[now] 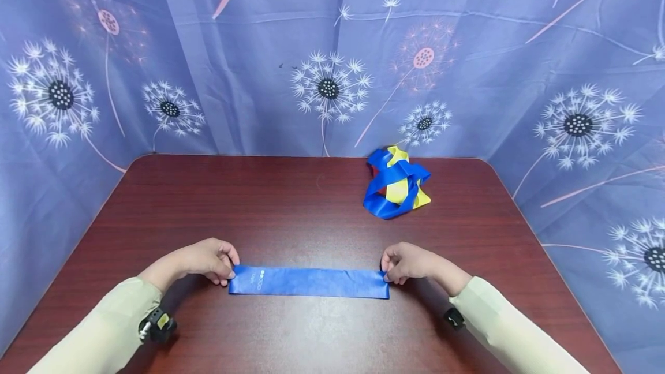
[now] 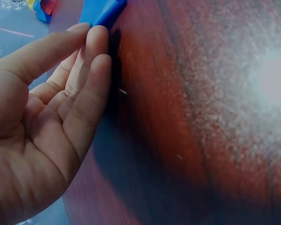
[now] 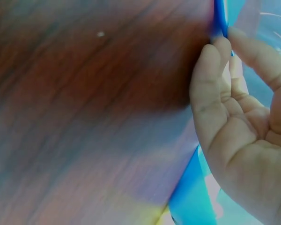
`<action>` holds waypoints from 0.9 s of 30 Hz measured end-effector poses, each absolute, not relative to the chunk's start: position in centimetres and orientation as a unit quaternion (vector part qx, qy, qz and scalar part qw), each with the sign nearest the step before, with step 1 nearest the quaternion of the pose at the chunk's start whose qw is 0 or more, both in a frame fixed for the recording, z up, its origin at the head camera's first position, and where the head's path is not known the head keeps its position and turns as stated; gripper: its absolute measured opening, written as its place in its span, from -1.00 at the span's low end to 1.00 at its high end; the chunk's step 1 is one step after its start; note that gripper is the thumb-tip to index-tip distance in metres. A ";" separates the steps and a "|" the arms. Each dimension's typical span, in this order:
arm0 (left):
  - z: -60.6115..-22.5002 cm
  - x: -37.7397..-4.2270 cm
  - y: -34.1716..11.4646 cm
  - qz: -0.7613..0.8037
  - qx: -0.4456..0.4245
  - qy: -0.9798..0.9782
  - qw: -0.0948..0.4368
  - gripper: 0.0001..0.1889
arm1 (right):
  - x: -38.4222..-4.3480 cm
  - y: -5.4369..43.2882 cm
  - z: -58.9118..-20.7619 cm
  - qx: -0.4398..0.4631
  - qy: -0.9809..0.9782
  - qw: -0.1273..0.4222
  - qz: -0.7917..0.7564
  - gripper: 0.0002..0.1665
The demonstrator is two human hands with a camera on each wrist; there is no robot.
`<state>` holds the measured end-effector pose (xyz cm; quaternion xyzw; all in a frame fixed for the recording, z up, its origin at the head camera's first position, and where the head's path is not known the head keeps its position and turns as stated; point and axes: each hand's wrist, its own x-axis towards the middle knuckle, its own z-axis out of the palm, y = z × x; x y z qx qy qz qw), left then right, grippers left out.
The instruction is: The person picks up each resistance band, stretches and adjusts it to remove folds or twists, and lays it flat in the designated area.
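Note:
A flat blue resistance band (image 1: 312, 283) with small pale print near its left end stretches straight across the near middle of the table. Its left end is pinched between the thumb and fingertips of my left hand (image 1: 210, 260). My right hand (image 1: 410, 262) pinches the right end the same way. In the left wrist view, the blue band (image 2: 100, 11) shows at the tips of my left hand (image 2: 51, 103). At the right wrist view's top edge, a thin strip of the band (image 3: 220, 18) meets the thumb and fingertips of my right hand (image 3: 243, 117).
A loose heap of blue, yellow and red bands (image 1: 389, 183) lies near the table's back edge, right of centre. The dark red wooden table (image 1: 249, 206) has a blue dandelion-patterned curtain (image 1: 249, 74) behind and at both sides.

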<state>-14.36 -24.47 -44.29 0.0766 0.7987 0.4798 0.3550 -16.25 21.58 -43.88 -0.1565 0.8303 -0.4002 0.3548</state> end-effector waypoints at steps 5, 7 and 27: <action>-44.1 -14.2 -24.2 0.471 0.080 0.803 0.355 -0.77 | -16.2 21.6 -43.9 -0.169 0.829 0.357 -0.396 -0.86; -44.0 -14.1 -24.1 0.467 0.082 0.806 0.355 -0.78 | -16.2 21.7 -43.9 -0.172 0.829 0.356 -0.395 -0.85; -44.0 -13.6 -23.9 0.443 0.094 0.818 0.355 -0.82 | -16.0 21.5 -44.0 -0.196 0.836 0.349 -0.374 -0.84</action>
